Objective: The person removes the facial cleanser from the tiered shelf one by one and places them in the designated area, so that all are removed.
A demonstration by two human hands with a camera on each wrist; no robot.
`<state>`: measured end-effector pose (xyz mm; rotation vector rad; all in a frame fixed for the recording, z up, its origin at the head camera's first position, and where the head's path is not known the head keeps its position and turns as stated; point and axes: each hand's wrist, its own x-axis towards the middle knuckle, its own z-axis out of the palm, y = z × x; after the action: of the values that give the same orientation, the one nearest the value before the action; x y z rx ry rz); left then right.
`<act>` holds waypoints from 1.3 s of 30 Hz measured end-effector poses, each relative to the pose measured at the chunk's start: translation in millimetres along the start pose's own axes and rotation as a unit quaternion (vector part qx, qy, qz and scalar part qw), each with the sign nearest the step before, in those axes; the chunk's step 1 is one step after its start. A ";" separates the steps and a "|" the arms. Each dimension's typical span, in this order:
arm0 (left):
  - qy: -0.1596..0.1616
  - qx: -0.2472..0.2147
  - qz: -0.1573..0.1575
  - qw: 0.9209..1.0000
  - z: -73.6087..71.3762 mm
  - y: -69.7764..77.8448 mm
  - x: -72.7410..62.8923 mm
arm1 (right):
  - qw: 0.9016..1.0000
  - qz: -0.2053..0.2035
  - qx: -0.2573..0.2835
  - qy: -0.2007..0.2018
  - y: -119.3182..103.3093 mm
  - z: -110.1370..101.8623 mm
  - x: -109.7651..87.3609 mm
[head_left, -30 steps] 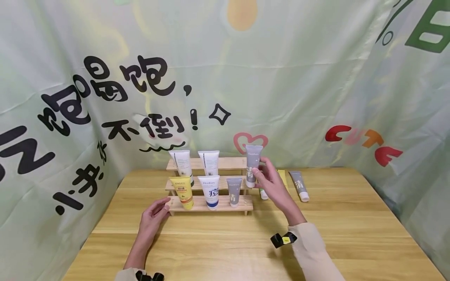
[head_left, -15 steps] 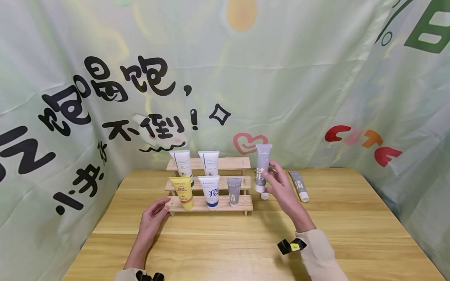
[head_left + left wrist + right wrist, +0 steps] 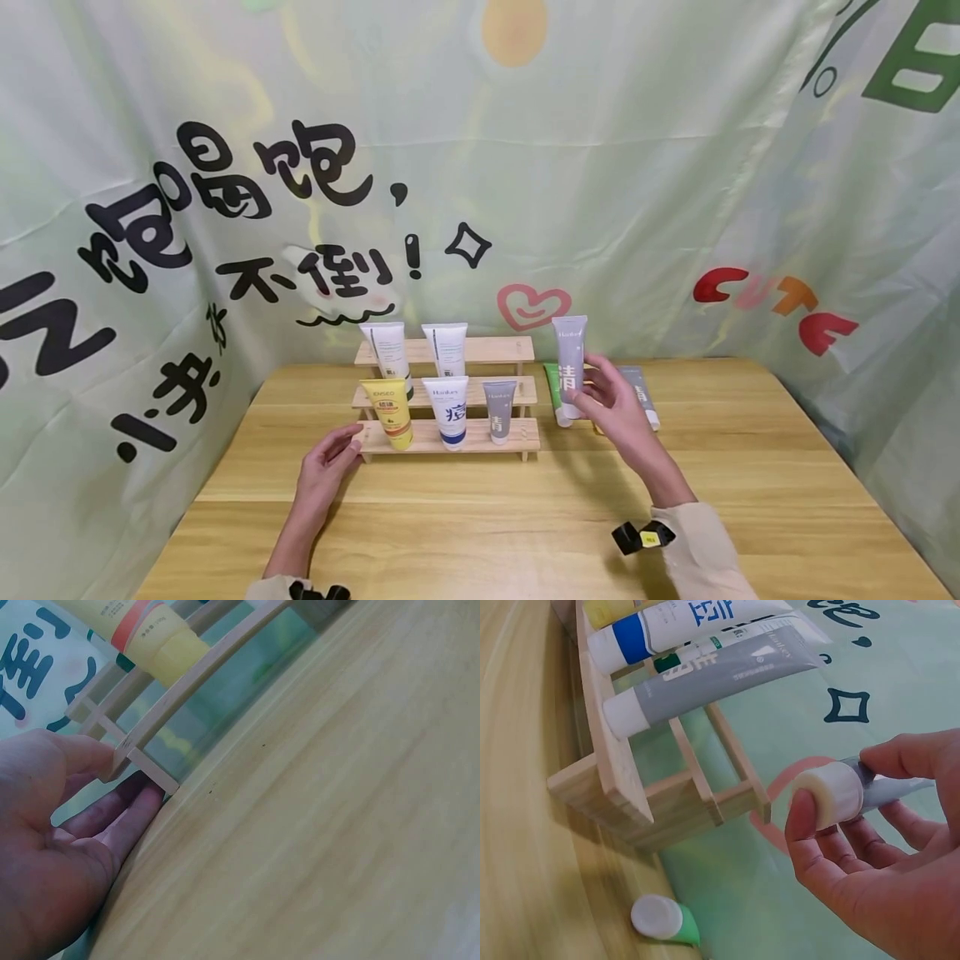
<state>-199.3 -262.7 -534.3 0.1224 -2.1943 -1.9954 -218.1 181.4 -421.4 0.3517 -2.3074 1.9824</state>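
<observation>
My right hand (image 3: 611, 404) holds a grey squeeze tube (image 3: 570, 358) upright, cap down, right of the three-tier wooden display rack (image 3: 450, 404). In the right wrist view, a fingertip presses against the tube's white cap (image 3: 829, 796) from below. My left hand (image 3: 326, 467) grips the rack's lower left corner; thumb and fingers lie around the shelf end and leg (image 3: 154, 771). Along the bottom tier stand a yellow tube (image 3: 390, 412), a white-and-blue tube (image 3: 447, 411) and a smaller grey tube (image 3: 500, 410). Behind them stand two white tubes (image 3: 388, 346), further up the rack.
Right of the rack, a green tube with a white cap (image 3: 656, 916) lies on the wooden table (image 3: 450, 533). Another grey tube (image 3: 645, 396) lies beyond my right hand, which partly hides a yellow item. A printed cloth (image 3: 615, 208) hangs close behind the table.
My right hand has carried the grey tube rightward, away from the rack's right end, lowering it slightly at the end. The left hand and the rack have stayed in place.
</observation>
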 end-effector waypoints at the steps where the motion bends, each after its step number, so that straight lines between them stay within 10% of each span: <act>1: 0.000 0.001 0.001 1.000 -0.2 -0.3 -0.1 | 1.000 0.000 -0.003 0.003 0.7 -0.7 -0.9; 20: -0.006 -0.010 -0.028 1.000 -1.9 3.6 -2.3 | 0.997 -0.006 -0.032 0.068 15.0 -29.8 -5.7; 39: -0.003 -0.008 -0.022 1.000 -0.2 1.7 1.6 | 0.985 0.064 0.094 0.128 34.0 -63.2 -3.9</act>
<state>-200.7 -263.0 -532.5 0.1628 -2.1971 -2.0386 -227.5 248.7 -444.9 -0.0419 -2.0383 2.1650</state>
